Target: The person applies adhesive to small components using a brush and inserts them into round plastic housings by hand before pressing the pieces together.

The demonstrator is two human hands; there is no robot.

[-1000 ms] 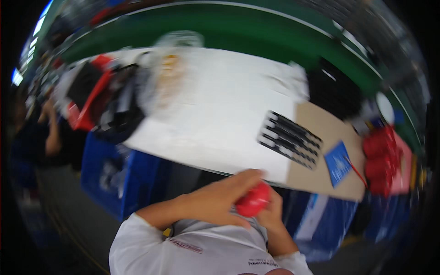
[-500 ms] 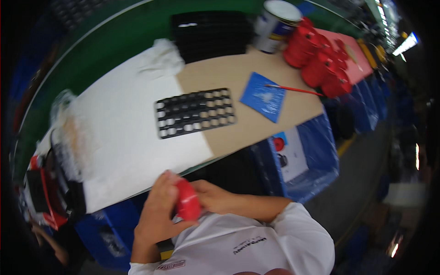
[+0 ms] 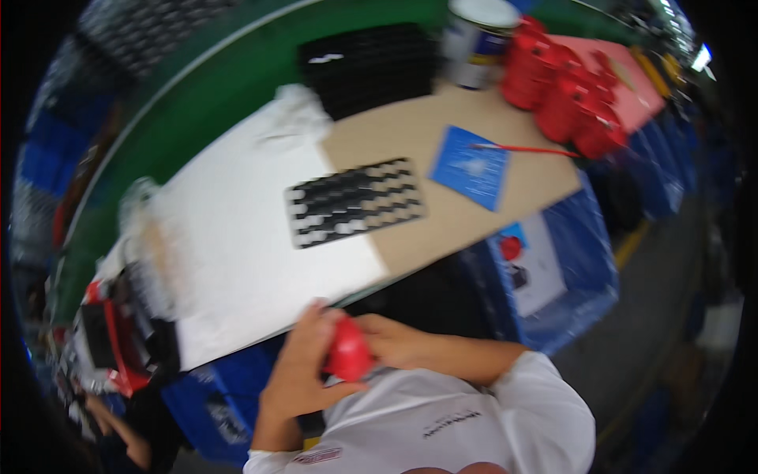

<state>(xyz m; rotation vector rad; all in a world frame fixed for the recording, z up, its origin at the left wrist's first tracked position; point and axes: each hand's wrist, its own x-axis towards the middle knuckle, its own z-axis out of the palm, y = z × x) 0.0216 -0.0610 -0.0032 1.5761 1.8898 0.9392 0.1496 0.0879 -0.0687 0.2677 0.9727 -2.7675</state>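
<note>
Left hand (image 3: 300, 371) & right hand (image 3: 391, 341) both wrapped round glossy red rounded plastic part (image 3: 347, 351), black grid tray (image 3: 354, 201) on table

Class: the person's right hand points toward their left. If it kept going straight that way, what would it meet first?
The small red plastic object that the right hand already touches, then the left hand wrapped round it. Depth is unclear.

The white sheet (image 3: 237, 245) lay bare between the hands and the black grid (image 3: 355, 201), giving open passage. Farther back, red cups (image 3: 564, 87), a can (image 3: 478, 39) and black trays (image 3: 367, 67) crowded the table's far end (the left edge was cluttered too).
</note>
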